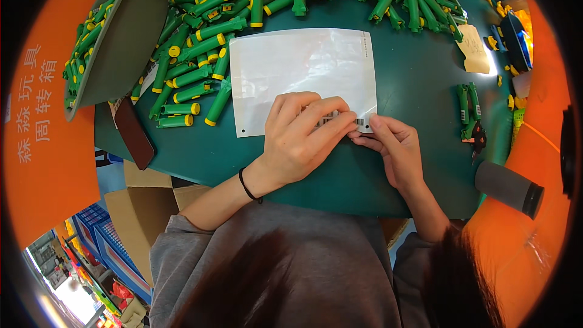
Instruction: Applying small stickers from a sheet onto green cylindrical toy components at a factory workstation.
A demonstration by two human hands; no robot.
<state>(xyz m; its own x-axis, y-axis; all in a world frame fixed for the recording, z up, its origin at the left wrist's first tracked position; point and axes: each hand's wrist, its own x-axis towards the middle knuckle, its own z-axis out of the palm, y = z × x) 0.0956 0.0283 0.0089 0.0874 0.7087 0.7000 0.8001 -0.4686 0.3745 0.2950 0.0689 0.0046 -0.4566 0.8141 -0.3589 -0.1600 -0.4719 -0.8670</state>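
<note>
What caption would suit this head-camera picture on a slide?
Left hand and right hand press a barcode sticker onto a clear plastic bag beside green-and-yellow toy tubes.

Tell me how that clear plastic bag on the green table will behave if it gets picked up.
The clear plastic bag lies flat and shows wrinkles and glare, so it is probably thin, floppy and very light. Its glossy film looks slippery, likely sliding on the green table. The left hand pressing on it suggests it shifts easily.
</note>
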